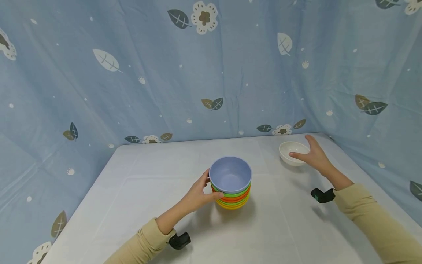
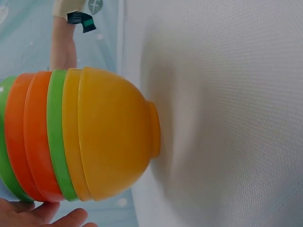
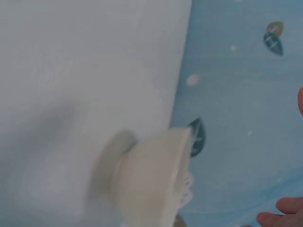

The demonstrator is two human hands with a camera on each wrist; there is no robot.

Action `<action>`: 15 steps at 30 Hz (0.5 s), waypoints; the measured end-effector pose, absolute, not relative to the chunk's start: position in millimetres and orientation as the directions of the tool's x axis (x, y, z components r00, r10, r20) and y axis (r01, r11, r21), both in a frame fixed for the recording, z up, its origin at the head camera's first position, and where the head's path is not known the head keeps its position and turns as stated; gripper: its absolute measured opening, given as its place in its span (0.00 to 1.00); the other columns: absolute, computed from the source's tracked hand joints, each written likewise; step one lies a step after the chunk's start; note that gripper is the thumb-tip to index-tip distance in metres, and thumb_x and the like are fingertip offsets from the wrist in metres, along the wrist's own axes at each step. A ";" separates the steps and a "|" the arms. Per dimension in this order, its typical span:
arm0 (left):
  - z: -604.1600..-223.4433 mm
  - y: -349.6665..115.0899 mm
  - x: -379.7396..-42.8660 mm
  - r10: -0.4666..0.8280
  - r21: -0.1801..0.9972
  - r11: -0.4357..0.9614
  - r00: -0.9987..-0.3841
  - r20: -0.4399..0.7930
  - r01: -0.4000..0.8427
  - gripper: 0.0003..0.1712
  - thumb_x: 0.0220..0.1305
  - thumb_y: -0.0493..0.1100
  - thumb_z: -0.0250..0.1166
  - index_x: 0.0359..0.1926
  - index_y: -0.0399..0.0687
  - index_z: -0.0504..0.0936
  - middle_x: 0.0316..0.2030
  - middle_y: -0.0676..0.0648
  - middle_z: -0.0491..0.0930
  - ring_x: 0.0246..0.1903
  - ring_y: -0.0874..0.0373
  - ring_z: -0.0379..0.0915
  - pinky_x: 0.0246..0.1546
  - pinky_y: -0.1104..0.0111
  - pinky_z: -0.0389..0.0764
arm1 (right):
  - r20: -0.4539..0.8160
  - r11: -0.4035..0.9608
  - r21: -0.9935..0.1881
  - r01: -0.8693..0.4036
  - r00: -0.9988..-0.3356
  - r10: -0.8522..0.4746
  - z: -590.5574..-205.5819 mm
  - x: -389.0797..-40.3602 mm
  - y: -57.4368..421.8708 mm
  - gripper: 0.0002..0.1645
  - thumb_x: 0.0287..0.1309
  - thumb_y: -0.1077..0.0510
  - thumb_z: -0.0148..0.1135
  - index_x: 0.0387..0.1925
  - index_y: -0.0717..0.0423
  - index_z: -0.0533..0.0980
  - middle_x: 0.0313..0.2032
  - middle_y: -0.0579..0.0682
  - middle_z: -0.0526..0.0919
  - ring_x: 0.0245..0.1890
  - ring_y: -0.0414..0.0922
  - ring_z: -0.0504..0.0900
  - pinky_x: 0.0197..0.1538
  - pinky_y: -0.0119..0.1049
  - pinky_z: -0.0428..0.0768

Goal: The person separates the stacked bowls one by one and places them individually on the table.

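Observation:
A stack of nested bowls [image 1: 230, 176] stands near the middle of the table, light blue on top, with green, orange and yellow ones below. My left hand [image 1: 196, 196] holds it from the left, thumb at the near side and fingers round the far left side. In the left wrist view, fingers [image 2: 45, 215] lie along the side of the stack, above the yellow bottom bowl [image 2: 113, 137]. Farther back on the right is a white bowl [image 1: 287, 149]. My right hand [image 1: 314, 156] is beside it, thumb and fingers spread wide, the thumb overlapping the bowl's rim in the head view.
A white cloth covers the table [image 1: 148, 198]. A blue patterned curtain [image 1: 158, 73] hangs along the back and sides, close to the table's edges. Black wrist devices [image 1: 179, 241] sit below both cuffs.

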State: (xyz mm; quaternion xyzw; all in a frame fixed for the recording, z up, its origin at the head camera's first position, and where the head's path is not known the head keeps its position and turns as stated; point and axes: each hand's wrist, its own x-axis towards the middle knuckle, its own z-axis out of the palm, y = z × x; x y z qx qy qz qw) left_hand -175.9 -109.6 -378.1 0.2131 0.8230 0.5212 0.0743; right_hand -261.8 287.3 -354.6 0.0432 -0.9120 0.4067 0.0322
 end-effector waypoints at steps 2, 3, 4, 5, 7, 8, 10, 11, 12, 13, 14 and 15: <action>-378.1 -109.6 -176.3 0.429 0.890 0.364 -0.898 0.103 0.276 0.52 0.52 0.56 0.67 0.71 0.50 0.48 0.66 0.44 0.58 0.63 0.46 0.56 0.61 0.47 0.59 | 0.069 0.659 -0.746 -0.092 -0.996 -0.061 -348.8 -257.8 282.8 0.63 0.52 0.43 0.63 0.69 0.64 0.31 0.68 0.68 0.32 0.67 0.67 0.37 0.60 0.68 0.48; -377.9 -109.8 -176.1 0.428 0.890 0.365 -0.898 0.101 0.274 0.52 0.52 0.56 0.66 0.71 0.50 0.48 0.66 0.44 0.58 0.63 0.46 0.56 0.61 0.47 0.59 | 0.057 0.658 -0.749 -0.086 -0.996 -0.065 -346.0 -255.5 280.1 0.63 0.52 0.43 0.62 0.69 0.63 0.31 0.69 0.67 0.32 0.67 0.67 0.36 0.59 0.69 0.48; -378.0 -109.9 -176.1 0.426 0.890 0.366 -0.899 0.098 0.270 0.52 0.52 0.56 0.66 0.71 0.50 0.47 0.66 0.43 0.58 0.63 0.46 0.56 0.60 0.47 0.60 | 0.045 0.653 -0.753 -0.081 -0.996 -0.071 -343.3 -253.1 277.4 0.63 0.52 0.42 0.62 0.69 0.62 0.31 0.69 0.67 0.32 0.67 0.67 0.36 0.59 0.69 0.48; -378.6 -110.2 -176.3 0.425 0.891 0.367 -0.900 0.095 0.267 0.52 0.52 0.56 0.66 0.71 0.50 0.47 0.66 0.43 0.58 0.63 0.46 0.56 0.60 0.47 0.59 | 0.034 0.647 -0.758 -0.077 -0.996 -0.079 -340.8 -250.4 274.7 0.62 0.52 0.42 0.62 0.69 0.61 0.31 0.69 0.66 0.32 0.67 0.67 0.36 0.59 0.69 0.48; -379.6 -110.2 -176.8 0.422 0.891 0.369 -0.902 0.091 0.263 0.52 0.52 0.57 0.66 0.71 0.50 0.47 0.66 0.43 0.58 0.63 0.45 0.56 0.60 0.47 0.59 | 0.020 0.635 -0.769 -0.077 -0.995 -0.097 -336.1 -244.4 269.0 0.62 0.53 0.43 0.61 0.70 0.59 0.31 0.69 0.65 0.32 0.67 0.67 0.36 0.58 0.70 0.49; -379.4 -110.3 -176.6 0.424 0.890 0.370 -0.901 0.092 0.265 0.52 0.52 0.57 0.66 0.71 0.50 0.47 0.66 0.43 0.58 0.63 0.45 0.56 0.60 0.46 0.60 | 0.016 0.631 -0.772 -0.081 -0.994 -0.108 -334.5 -241.8 266.5 0.61 0.53 0.43 0.61 0.70 0.58 0.31 0.69 0.65 0.32 0.67 0.67 0.36 0.58 0.70 0.49; -379.9 -110.2 -176.9 0.422 0.890 0.374 -0.902 0.089 0.263 0.52 0.52 0.57 0.66 0.71 0.50 0.48 0.66 0.43 0.58 0.63 0.45 0.56 0.60 0.47 0.60 | 0.021 0.619 -0.779 -0.098 -0.991 -0.131 -331.4 -236.4 261.7 0.60 0.53 0.44 0.62 0.70 0.58 0.32 0.70 0.64 0.33 0.67 0.67 0.36 0.59 0.69 0.49; -380.1 -110.1 -177.2 0.424 0.889 0.373 -0.901 0.092 0.266 0.52 0.52 0.57 0.66 0.71 0.50 0.48 0.66 0.43 0.58 0.63 0.45 0.56 0.60 0.47 0.60 | 0.025 0.614 -0.782 -0.109 -0.989 -0.144 -330.0 -234.0 259.3 0.60 0.53 0.45 0.62 0.70 0.58 0.32 0.70 0.64 0.33 0.67 0.67 0.36 0.59 0.69 0.48; -380.3 -110.0 -177.4 0.424 0.888 0.373 -0.901 0.093 0.268 0.52 0.52 0.57 0.66 0.71 0.50 0.48 0.66 0.43 0.58 0.63 0.45 0.56 0.60 0.47 0.60 | 0.033 0.609 -0.783 -0.122 -0.987 -0.156 -328.8 -231.7 257.1 0.60 0.53 0.46 0.62 0.70 0.58 0.33 0.70 0.64 0.34 0.67 0.67 0.36 0.59 0.68 0.49; -380.5 -110.1 -177.4 0.425 0.887 0.373 -0.900 0.096 0.270 0.52 0.52 0.57 0.66 0.71 0.50 0.48 0.66 0.43 0.58 0.63 0.46 0.56 0.60 0.47 0.61 | 0.038 0.606 -0.784 -0.132 -0.985 -0.166 -327.5 -229.3 254.6 0.59 0.53 0.47 0.63 0.70 0.58 0.33 0.70 0.64 0.34 0.67 0.67 0.36 0.60 0.68 0.49; -380.5 -110.0 -177.4 0.425 0.887 0.373 -0.900 0.098 0.273 0.52 0.52 0.57 0.66 0.71 0.50 0.48 0.65 0.43 0.58 0.63 0.46 0.57 0.60 0.47 0.61 | 0.043 0.602 -0.786 -0.142 -0.983 -0.176 -326.4 -227.1 252.1 0.59 0.53 0.47 0.63 0.70 0.58 0.34 0.70 0.64 0.35 0.67 0.67 0.37 0.60 0.68 0.49; -381.0 -110.0 -177.6 0.425 0.887 0.372 -0.900 0.099 0.273 0.52 0.52 0.57 0.66 0.71 0.50 0.48 0.65 0.44 0.58 0.63 0.46 0.57 0.60 0.47 0.61 | 0.050 0.598 -0.787 -0.154 -0.981 -0.187 -325.3 -224.7 249.4 0.59 0.53 0.48 0.63 0.71 0.57 0.35 0.70 0.64 0.36 0.67 0.67 0.37 0.60 0.68 0.50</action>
